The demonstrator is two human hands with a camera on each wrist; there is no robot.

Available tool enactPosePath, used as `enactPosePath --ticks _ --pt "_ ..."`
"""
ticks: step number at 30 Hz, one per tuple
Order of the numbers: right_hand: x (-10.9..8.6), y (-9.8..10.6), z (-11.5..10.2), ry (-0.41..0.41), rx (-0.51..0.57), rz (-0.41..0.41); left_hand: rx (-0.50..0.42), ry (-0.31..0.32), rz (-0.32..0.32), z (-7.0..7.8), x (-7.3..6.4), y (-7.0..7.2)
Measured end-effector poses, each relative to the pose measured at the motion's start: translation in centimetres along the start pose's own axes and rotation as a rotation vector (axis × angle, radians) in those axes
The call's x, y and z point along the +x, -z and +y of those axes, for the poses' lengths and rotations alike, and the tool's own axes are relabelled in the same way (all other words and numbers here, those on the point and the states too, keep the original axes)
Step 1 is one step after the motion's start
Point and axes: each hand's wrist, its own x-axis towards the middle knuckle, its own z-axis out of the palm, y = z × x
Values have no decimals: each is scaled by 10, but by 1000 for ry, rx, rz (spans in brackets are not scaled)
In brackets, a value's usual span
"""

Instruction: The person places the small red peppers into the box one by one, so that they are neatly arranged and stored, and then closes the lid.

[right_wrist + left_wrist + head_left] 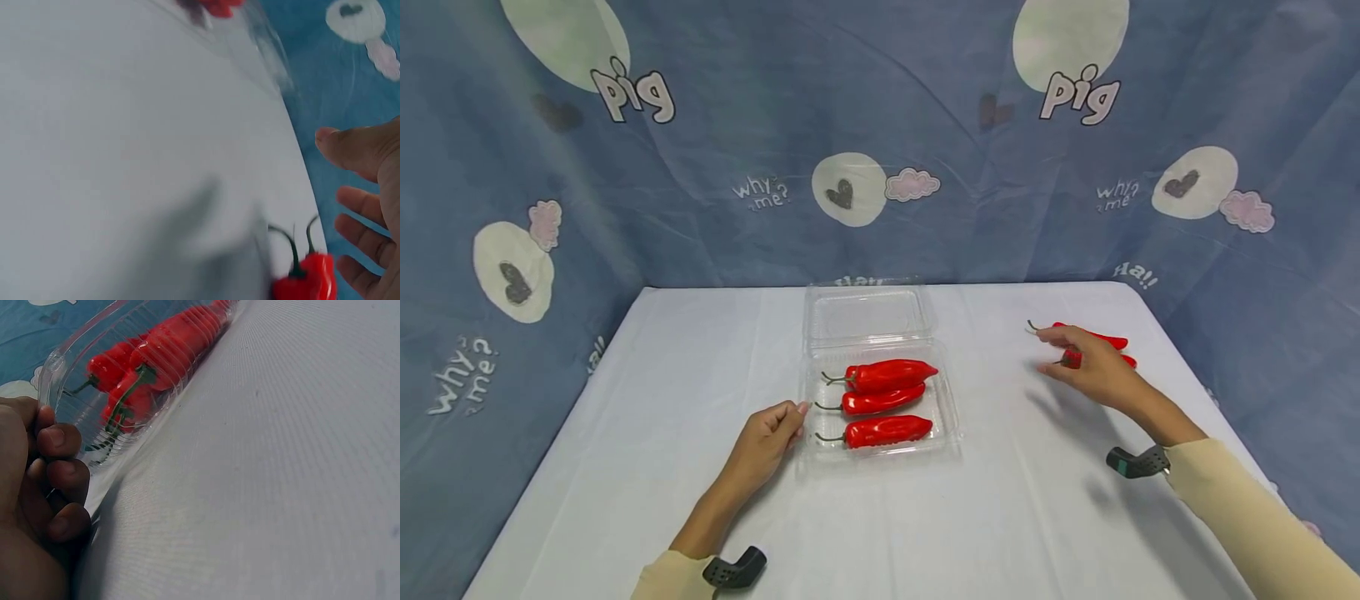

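Pinching clear plastic box [950, 400] in left hand [767, 439]; poised to grasp, with spread right hand [1096, 365], long red peppers [1112, 341] seemingly beneath.

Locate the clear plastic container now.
In the head view, the clear plastic container sits mid-width on the white table, its open lid nearest the blue backdrop. The left hand holds its left rim; three red peppers lie inside.

Bright head view, soft shadows, right-wrist blur
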Motion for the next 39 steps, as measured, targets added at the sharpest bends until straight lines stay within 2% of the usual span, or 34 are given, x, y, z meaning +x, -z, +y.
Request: enactPosePath --ticks 5,8,16,25,32,39 --pt "-6 7 15 13 -13 62 -9 3 2 0 0 1" --pt "-7 12 24 5 -42 72 -12 6 2 1 -1 1" --pt "-12 24 46 -146 -89 -8 -9 9 -8 0 -1 0" --pt "-13 27 64 -138 -120 -8 1 16 -8 2 -1 1" --pt "-13 25 71 -215 -148 -72 10 17 -10 4 -2 2" --pt "-12 21 78 -227 -146 -80 2 7 -16 1 0 2"
